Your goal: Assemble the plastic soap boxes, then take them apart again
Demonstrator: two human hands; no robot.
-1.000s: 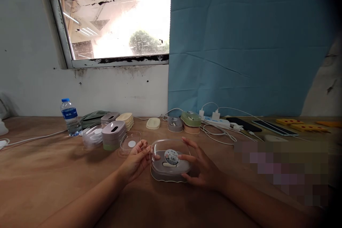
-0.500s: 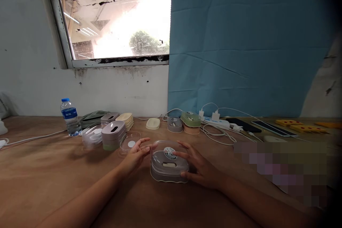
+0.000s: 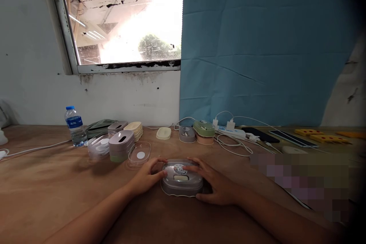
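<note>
A grey oval box (image 3: 183, 190) with a slot in its top stands on the table in front of me. Over it sits a clear plastic lid (image 3: 168, 178) bearing a round printed sticker. My left hand (image 3: 150, 173) grips the lid's left side, thumb near the front and fingers at the back. On the right side, my right hand (image 3: 215, 183) curves round the lid, its fingertips near the sticker and its thumb low at the box's front right corner. Cream material shows through the slot.
To the left are a loose clear lid (image 3: 140, 155), stacked pinkish boxes (image 3: 122, 145), more clear lids (image 3: 98, 146), cream pieces (image 3: 134, 127) and a water bottle (image 3: 76, 126). Behind are a small grey box (image 3: 187, 134) and a green box (image 3: 204, 129). Cables, a power strip (image 3: 231, 131) and phones lie right.
The clear lid has come down lower over the grey box. My left hand has moved right and down against its side; my right hand has shifted slightly downward.
</note>
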